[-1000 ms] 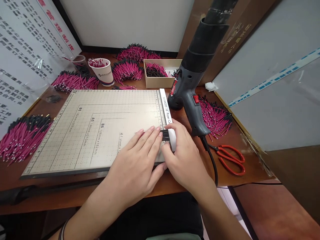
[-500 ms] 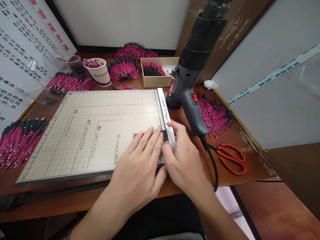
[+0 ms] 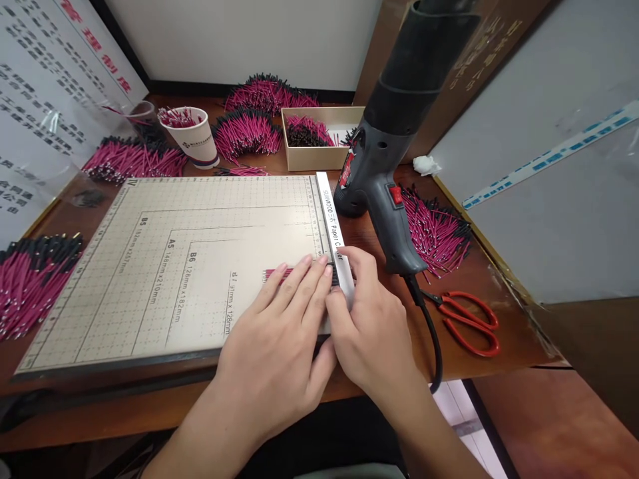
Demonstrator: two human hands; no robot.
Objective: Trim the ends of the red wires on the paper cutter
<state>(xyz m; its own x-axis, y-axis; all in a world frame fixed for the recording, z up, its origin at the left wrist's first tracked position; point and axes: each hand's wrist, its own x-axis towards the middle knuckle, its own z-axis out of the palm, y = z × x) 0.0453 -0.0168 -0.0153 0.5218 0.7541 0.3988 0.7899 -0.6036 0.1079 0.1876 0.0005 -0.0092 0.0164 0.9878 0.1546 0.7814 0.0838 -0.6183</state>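
My left hand [image 3: 279, 326] lies flat, fingers stretched out, over a row of magenta wires [image 3: 272, 273] on the board of a paper cutter [image 3: 210, 219]. Most of that row is under the fingers; its black sleeved ends [image 3: 335, 274] poke out at the right, against the cutter's white strip [image 3: 333, 229]. Bent around the near end of this strip is my right hand [image 3: 372, 326]. Its thumb presses beside the black ends and its index finger reaches over the strip; the other fingers are mostly hidden. The fingertips of both hands nearly meet.
Right of the cutter stands a heat gun [image 3: 384, 173], its cord hanging down near red-handled scissors [image 3: 472, 322]. More wires lie in a pile [image 3: 434, 229], a paper cup [image 3: 192, 140], an open box [image 3: 314, 158] and a left-hand bundle [image 3: 37, 286].
The whole view has shifted slightly. Both hands keep nearly the same place on the cutter; a bit more of the magenta wires shows beside my left fingers.
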